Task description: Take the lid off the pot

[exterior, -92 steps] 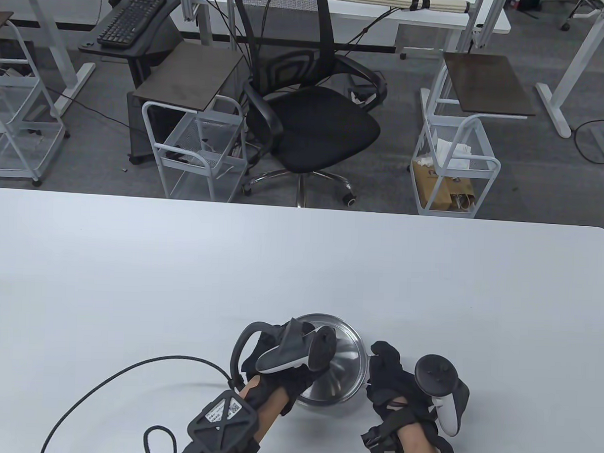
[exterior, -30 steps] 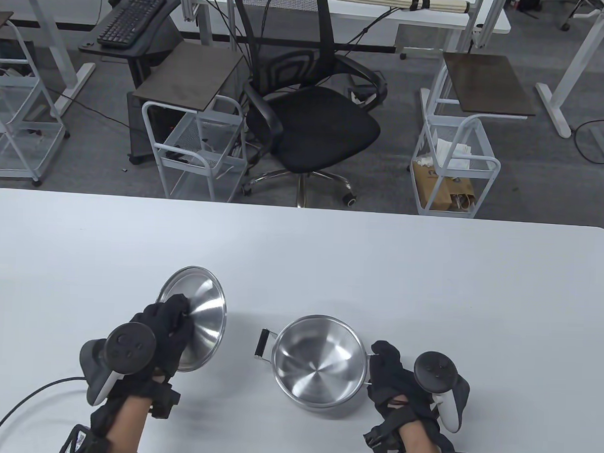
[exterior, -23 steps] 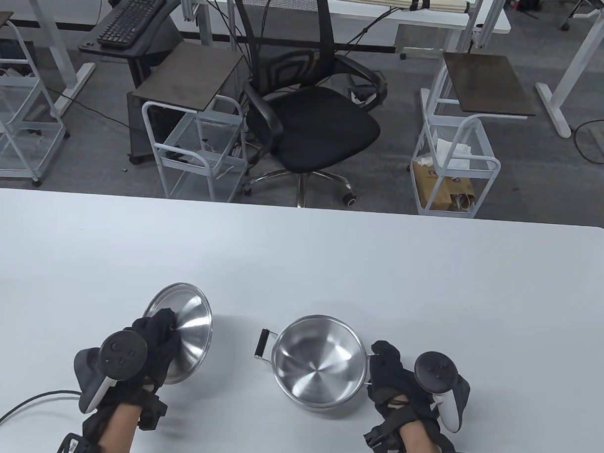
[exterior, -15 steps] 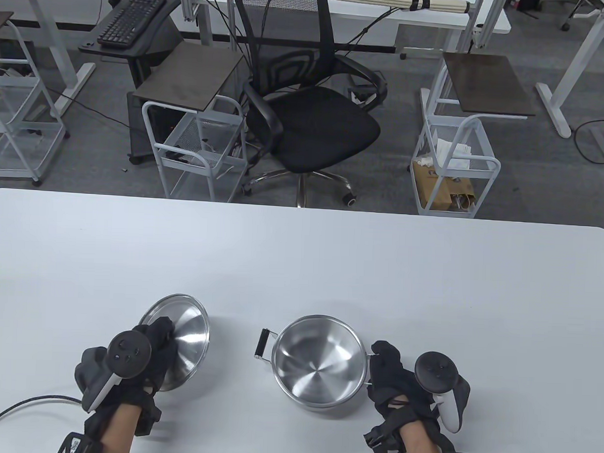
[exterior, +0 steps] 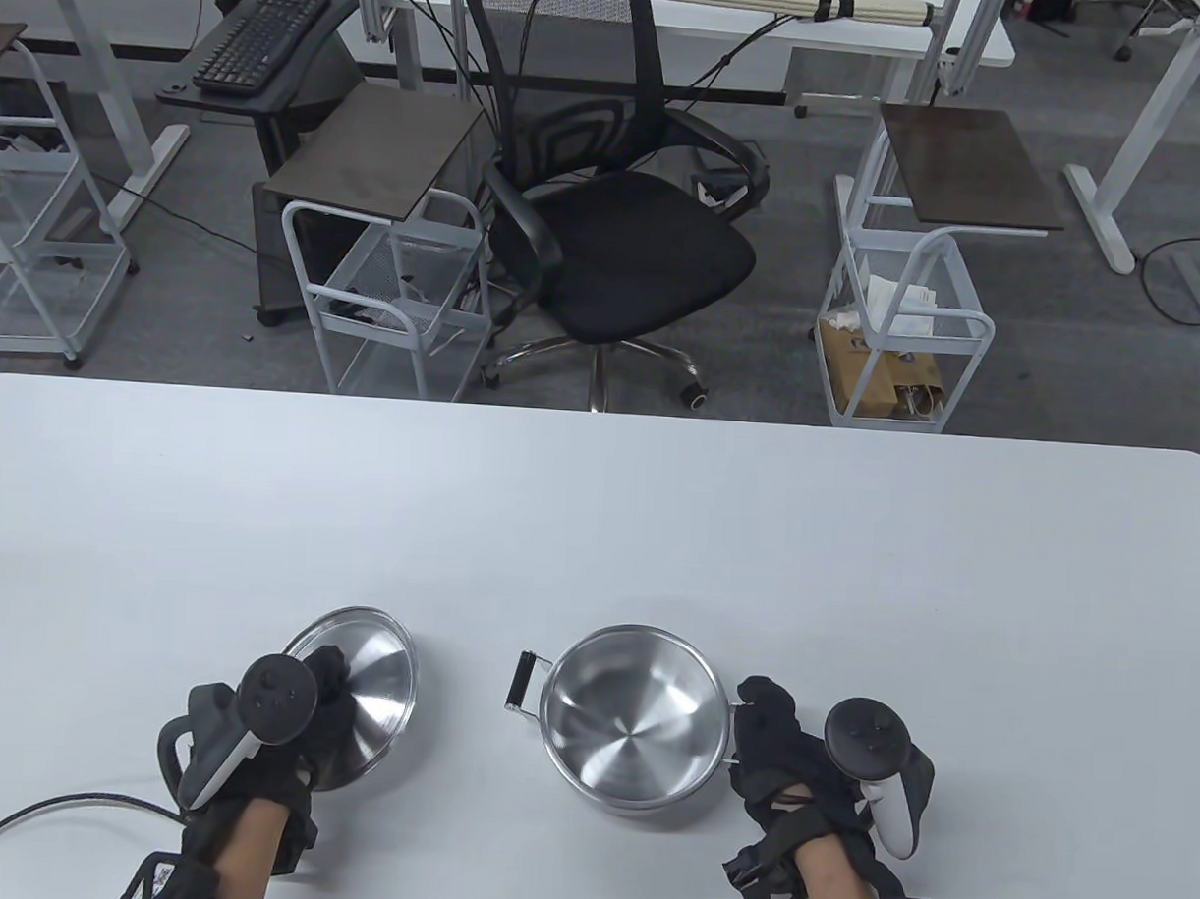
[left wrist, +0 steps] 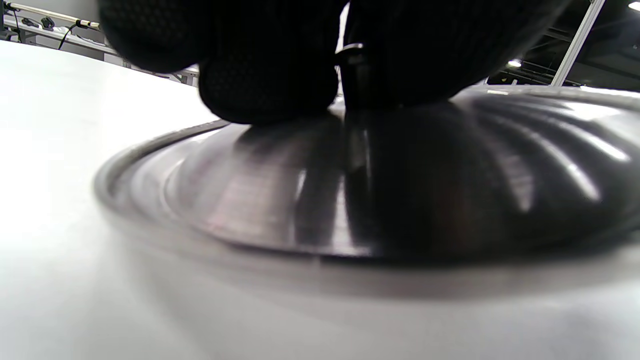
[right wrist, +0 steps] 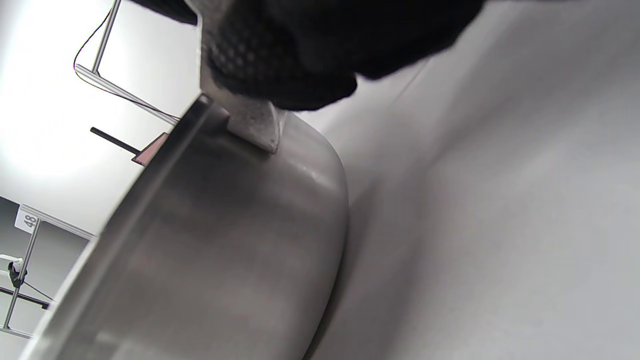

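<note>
The lid point(exterior: 371, 682) is off the pot point(exterior: 635, 718), low over the white table point(exterior: 597, 528) or touching it, I cannot tell which. My left hand point(exterior: 285, 729) grips its knob from above, fingers point(left wrist: 270, 75) clenched around it. The open pot stands well to the right of those fingers. My right hand point(exterior: 786, 761) grasps the pot's near side handle point(right wrist: 250, 120).

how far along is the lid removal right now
Done: the lid is off the pot, which stands open and empty. In hand: the left hand grips the lid's knob, with the lid low at the table; the right hand holds the pot's side handle. Left: letting go of the lid.
</note>
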